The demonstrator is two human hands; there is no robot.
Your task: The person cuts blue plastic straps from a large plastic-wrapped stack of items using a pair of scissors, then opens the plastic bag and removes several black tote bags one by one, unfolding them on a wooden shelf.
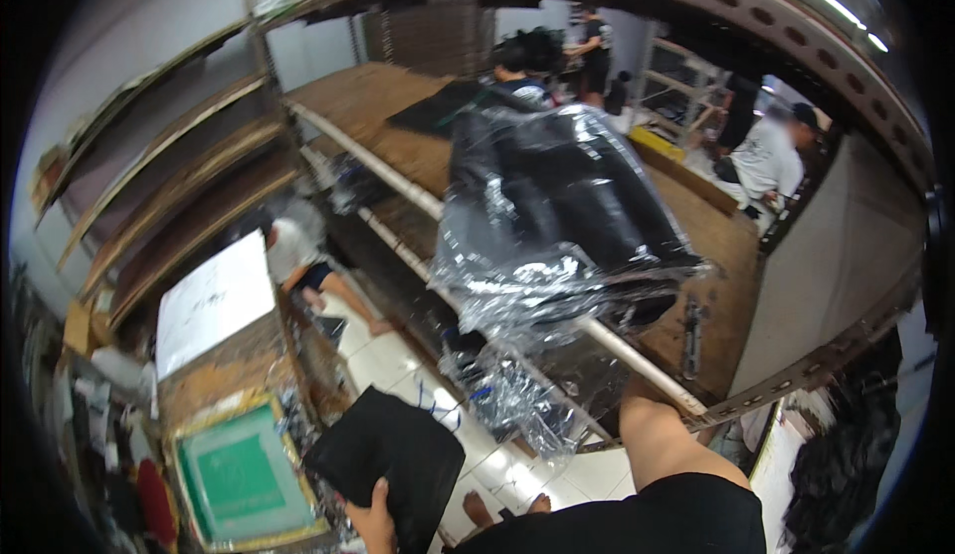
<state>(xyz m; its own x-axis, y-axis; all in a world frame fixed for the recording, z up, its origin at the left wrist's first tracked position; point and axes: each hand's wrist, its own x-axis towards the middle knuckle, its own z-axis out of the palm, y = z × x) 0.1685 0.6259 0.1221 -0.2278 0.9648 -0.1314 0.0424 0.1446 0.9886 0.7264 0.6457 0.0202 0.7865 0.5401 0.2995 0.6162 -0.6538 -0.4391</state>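
Observation:
A black flat piece (403, 460), probably cloth or sheet, hangs at the lower middle. My left hand (374, 520) grips it at its lower left edge, fingers partly hidden behind it. My bare right arm (668, 443) reaches from a black sleeve in under the shelf rail, so its hand is hidden there. Above it, a black stack in clear plastic wrap (562, 206) lies on the brown shelf board (731, 256) and overhangs the pale rail. Crumpled clear plastic (522, 405) hangs below the rail.
A green screen-printing frame (244, 469) stands at lower left beside a white board (217, 305). Wooden shelves (184, 171) line the left wall. One person (298, 256) crouches near the tiled floor; several others work beyond the shelf. A perforated metal beam (776, 12) arches overhead.

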